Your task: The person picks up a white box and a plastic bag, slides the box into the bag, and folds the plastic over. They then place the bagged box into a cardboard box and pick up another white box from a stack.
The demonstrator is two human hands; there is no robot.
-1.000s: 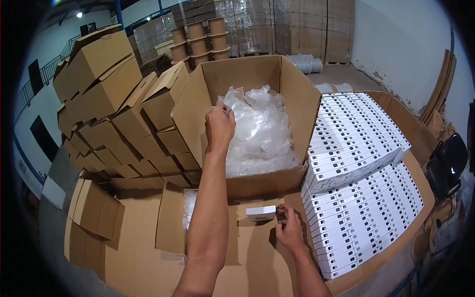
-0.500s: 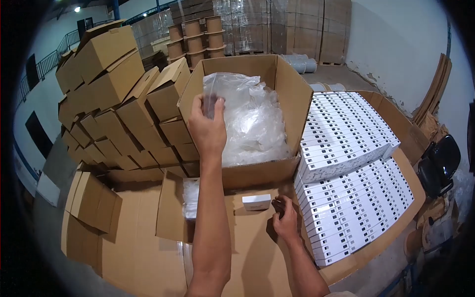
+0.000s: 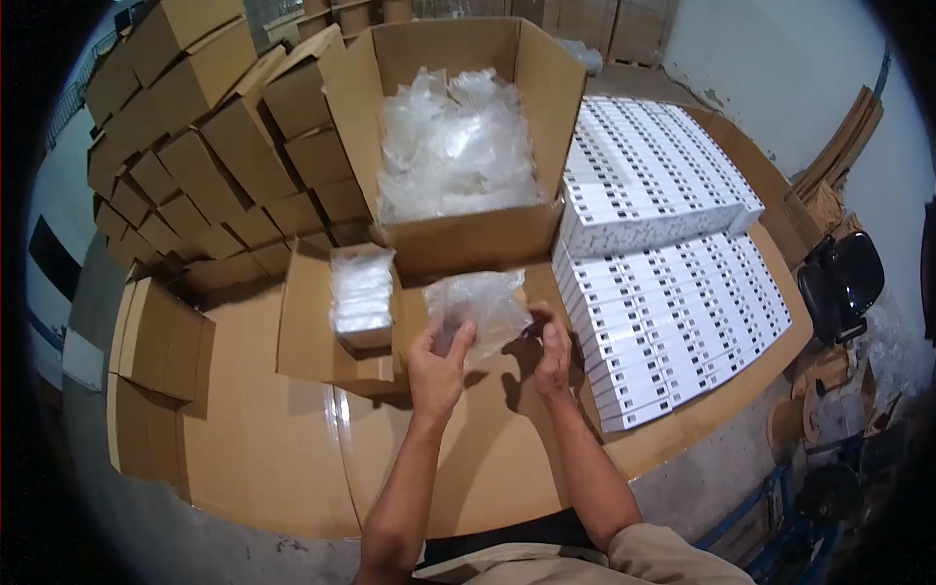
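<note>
My left hand (image 3: 439,366) pinches the lower left part of a clear plastic bag (image 3: 483,297), thumb in front. The bag hangs spread out over the cardboard surface in front of the large carton. On its other side, my right hand (image 3: 553,356) is half curled with fingers apart, fingertips right at the bag's right edge. The small white box that stood here is hidden behind the bag and hands. Left of the bag, a small open carton (image 3: 307,322) contains a row of bagged white packs (image 3: 362,297).
Behind the hands stands a large open carton (image 3: 478,239) full of clear bags (image 3: 453,146). Rows of white boxes (image 3: 682,341) are stacked at the right. Brown cartons (image 3: 224,156) pile up at the back left, and a black chair (image 3: 843,288) stands far right.
My left hand has come down from the large carton to the work surface with a plastic bag. My right hand has stayed near the white boxes, now at the bag's edge. The view has tilted down.
</note>
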